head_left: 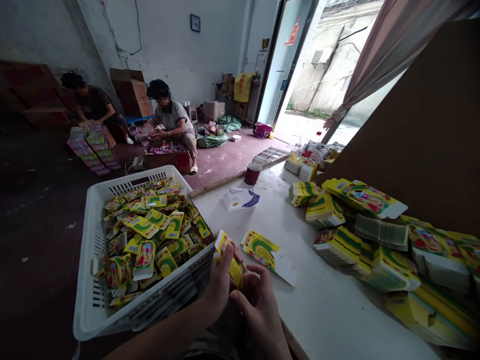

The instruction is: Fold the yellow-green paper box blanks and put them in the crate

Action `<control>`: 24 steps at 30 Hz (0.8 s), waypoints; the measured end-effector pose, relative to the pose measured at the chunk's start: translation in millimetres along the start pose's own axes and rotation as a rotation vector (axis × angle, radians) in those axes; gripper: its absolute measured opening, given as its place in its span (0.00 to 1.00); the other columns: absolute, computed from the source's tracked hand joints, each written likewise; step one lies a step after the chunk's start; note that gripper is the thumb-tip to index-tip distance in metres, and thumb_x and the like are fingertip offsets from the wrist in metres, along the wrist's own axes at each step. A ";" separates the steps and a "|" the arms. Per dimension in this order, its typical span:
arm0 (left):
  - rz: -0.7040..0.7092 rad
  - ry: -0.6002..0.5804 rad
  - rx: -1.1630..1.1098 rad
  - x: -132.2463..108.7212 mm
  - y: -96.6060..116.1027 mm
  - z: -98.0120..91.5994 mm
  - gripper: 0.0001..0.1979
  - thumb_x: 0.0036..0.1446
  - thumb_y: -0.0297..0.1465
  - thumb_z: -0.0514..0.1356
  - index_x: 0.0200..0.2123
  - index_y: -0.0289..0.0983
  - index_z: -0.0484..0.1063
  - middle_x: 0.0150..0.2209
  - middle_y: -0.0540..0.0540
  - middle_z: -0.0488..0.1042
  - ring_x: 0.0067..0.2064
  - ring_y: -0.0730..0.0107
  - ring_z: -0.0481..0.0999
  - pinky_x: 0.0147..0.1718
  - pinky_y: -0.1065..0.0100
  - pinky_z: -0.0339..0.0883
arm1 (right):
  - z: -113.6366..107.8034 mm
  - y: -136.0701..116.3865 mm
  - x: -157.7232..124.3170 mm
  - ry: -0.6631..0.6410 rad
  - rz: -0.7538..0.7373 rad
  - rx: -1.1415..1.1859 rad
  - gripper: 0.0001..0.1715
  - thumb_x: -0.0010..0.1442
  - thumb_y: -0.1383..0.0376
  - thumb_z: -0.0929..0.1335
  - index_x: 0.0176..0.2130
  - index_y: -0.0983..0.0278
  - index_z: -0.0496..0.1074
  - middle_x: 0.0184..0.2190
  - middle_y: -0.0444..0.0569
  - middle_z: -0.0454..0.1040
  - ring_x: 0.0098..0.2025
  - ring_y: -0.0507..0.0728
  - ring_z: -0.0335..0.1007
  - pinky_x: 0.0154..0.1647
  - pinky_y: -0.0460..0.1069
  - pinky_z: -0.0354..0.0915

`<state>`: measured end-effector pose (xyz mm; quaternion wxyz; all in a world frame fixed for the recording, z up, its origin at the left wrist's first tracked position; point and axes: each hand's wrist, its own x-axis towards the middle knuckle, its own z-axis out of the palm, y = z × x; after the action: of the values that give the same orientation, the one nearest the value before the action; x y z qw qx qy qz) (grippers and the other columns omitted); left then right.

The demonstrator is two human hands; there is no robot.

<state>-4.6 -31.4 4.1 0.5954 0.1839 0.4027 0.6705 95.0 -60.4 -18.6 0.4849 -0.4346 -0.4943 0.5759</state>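
At the table's front edge my left hand is closed round a small yellow and green carton, whose white end flap sticks up above the fingers. My right hand is at the carton's lower end, its fingers curled; whether they grip it is hard to see. A flat unfolded carton lies on the white table just beyond my hands. To the left stands a white plastic basket heaped with yellow cartons.
Stacks of flat yellow cartons cover the table's right side beside a brown board. A dark red mug and a white-purple box stand further back. Two people sit low beyond the basket, near stacked packs.
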 end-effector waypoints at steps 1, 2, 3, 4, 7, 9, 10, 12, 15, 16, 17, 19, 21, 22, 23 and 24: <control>0.008 0.001 0.064 0.3 0.4 -1.2 0.22 0.49 0.51 0.65 0.32 0.37 0.70 0.28 0.51 0.70 0.31 0.70 0.71 0.36 0.69 0.68 | -3.2 0.6 1.4 0.024 -0.015 -0.042 0.29 0.52 0.58 0.74 0.48 0.59 0.61 0.29 0.42 0.73 0.31 0.56 0.70 0.32 0.49 0.67; 0.019 -0.043 0.105 0.6 1.3 -1.9 0.23 0.48 0.51 0.66 0.35 0.38 0.71 0.30 0.49 0.71 0.34 0.69 0.72 0.37 0.69 0.68 | -7.7 0.1 3.2 0.030 -0.025 -0.076 0.29 0.52 0.59 0.74 0.49 0.59 0.61 0.29 0.43 0.73 0.30 0.56 0.70 0.32 0.49 0.67; 0.033 -0.121 0.119 0.9 2.7 -1.8 0.25 0.47 0.52 0.66 0.39 0.38 0.71 0.33 0.48 0.73 0.37 0.67 0.73 0.39 0.69 0.68 | -12.8 -1.7 5.0 0.028 -0.032 -0.093 0.27 0.54 0.58 0.74 0.49 0.60 0.62 0.29 0.44 0.74 0.30 0.56 0.71 0.32 0.49 0.68; 0.039 -0.210 0.122 1.2 4.3 -1.1 0.26 0.47 0.52 0.66 0.42 0.39 0.72 0.37 0.47 0.75 0.40 0.65 0.74 0.41 0.68 0.68 | -18.0 -4.6 6.6 0.025 -0.039 -0.090 0.25 0.55 0.57 0.73 0.49 0.60 0.64 0.31 0.46 0.76 0.32 0.57 0.73 0.33 0.50 0.69; 0.041 -0.368 0.145 3.1 7.1 1.7 0.21 0.52 0.45 0.66 0.44 0.38 0.73 0.40 0.46 0.77 0.43 0.63 0.75 0.45 0.66 0.67 | -30.2 -16.6 8.9 0.076 -0.039 -0.050 0.20 0.56 0.53 0.71 0.45 0.61 0.71 0.37 0.52 0.79 0.38 0.60 0.76 0.37 0.51 0.72; 0.030 -0.334 0.186 5.0 6.1 1.9 0.14 0.53 0.38 0.67 0.40 0.36 0.75 0.37 0.46 0.78 0.40 0.64 0.76 0.44 0.66 0.68 | -35.1 -22.6 8.2 0.145 -0.025 -0.080 0.18 0.55 0.51 0.71 0.38 0.62 0.74 0.33 0.51 0.79 0.34 0.60 0.76 0.33 0.50 0.72; 0.022 -0.317 0.210 6.3 5.5 1.2 0.13 0.53 0.37 0.68 0.38 0.35 0.76 0.35 0.46 0.79 0.39 0.64 0.76 0.43 0.66 0.68 | -37.7 -23.9 7.4 0.165 -0.020 -0.113 0.18 0.55 0.51 0.71 0.35 0.63 0.75 0.31 0.50 0.79 0.32 0.59 0.75 0.31 0.49 0.72; 0.009 -0.327 0.242 9.4 6.7 -1.7 0.13 0.52 0.37 0.68 0.37 0.34 0.77 0.34 0.45 0.80 0.38 0.62 0.77 0.42 0.65 0.69 | -45.4 -24.2 5.8 0.185 -0.037 -0.205 0.19 0.54 0.50 0.72 0.33 0.63 0.76 0.28 0.50 0.79 0.30 0.60 0.75 0.29 0.49 0.72; 0.094 -0.356 0.258 14.0 19.1 -8.2 0.24 0.52 0.45 0.66 0.47 0.36 0.75 0.45 0.40 0.79 0.45 0.57 0.76 0.47 0.61 0.68 | -62.8 -24.4 4.1 0.211 -0.195 -0.482 0.14 0.58 0.53 0.70 0.37 0.60 0.78 0.33 0.50 0.81 0.33 0.61 0.76 0.34 0.52 0.72; 0.150 -0.359 0.287 14.7 25.2 -10.5 0.29 0.52 0.49 0.65 0.51 0.37 0.72 0.50 0.38 0.76 0.49 0.54 0.75 0.49 0.60 0.67 | -68.3 -25.8 3.4 0.211 -0.288 -0.608 0.12 0.60 0.55 0.69 0.39 0.58 0.79 0.34 0.49 0.81 0.35 0.61 0.76 0.36 0.53 0.71; 0.203 -0.374 0.353 14.5 31.4 -12.6 0.34 0.51 0.51 0.65 0.55 0.37 0.69 0.54 0.36 0.73 0.53 0.52 0.73 0.53 0.58 0.65 | -72.6 -27.9 2.5 0.192 -0.389 -0.736 0.10 0.61 0.57 0.68 0.40 0.55 0.79 0.35 0.48 0.81 0.36 0.62 0.76 0.38 0.54 0.70; 0.246 -0.463 0.598 11.5 40.6 -15.6 0.43 0.44 0.49 0.70 0.60 0.38 0.63 0.59 0.36 0.68 0.59 0.49 0.68 0.58 0.57 0.59 | -75.8 -33.1 -0.2 0.087 -0.568 -0.940 0.09 0.62 0.60 0.68 0.41 0.49 0.79 0.35 0.44 0.81 0.40 0.62 0.75 0.46 0.58 0.67; 0.187 -0.641 0.862 6.0 42.3 -16.8 0.48 0.36 0.43 0.75 0.60 0.38 0.63 0.57 0.37 0.70 0.57 0.48 0.69 0.58 0.56 0.60 | -72.7 -36.8 -4.3 -0.036 -0.667 -1.044 0.12 0.62 0.63 0.68 0.42 0.45 0.77 0.36 0.41 0.81 0.46 0.63 0.74 0.58 0.63 0.58; 0.143 -0.725 0.948 3.0 40.4 -16.7 0.46 0.35 0.40 0.76 0.59 0.38 0.64 0.54 0.39 0.73 0.54 0.49 0.72 0.54 0.57 0.64 | -69.9 -36.9 -6.6 -0.044 -0.694 -1.051 0.14 0.62 0.64 0.68 0.45 0.44 0.76 0.40 0.41 0.80 0.50 0.64 0.72 0.62 0.66 0.52; 0.108 -0.784 0.998 0.1 37.1 -16.4 0.43 0.36 0.39 0.75 0.57 0.38 0.66 0.50 0.41 0.75 0.50 0.50 0.75 0.49 0.59 0.67 | -67.2 -35.5 -8.7 0.004 -0.704 -1.027 0.17 0.61 0.63 0.69 0.49 0.44 0.73 0.47 0.42 0.78 0.55 0.65 0.69 0.65 0.67 0.47; 0.095 -0.808 1.028 -2.5 32.9 -15.9 0.39 0.38 0.38 0.74 0.55 0.38 0.67 0.47 0.42 0.77 0.46 0.52 0.76 0.45 0.60 0.69 | -64.9 -32.6 -10.6 0.102 -0.691 -0.972 0.23 0.60 0.62 0.69 0.55 0.45 0.69 0.54 0.45 0.74 0.60 0.67 0.64 0.66 0.69 0.44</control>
<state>-37.0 -37.8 20.0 0.5058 0.7001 0.4080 0.2960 164.4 -59.9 5.3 0.4131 -0.4477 -0.7898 0.0710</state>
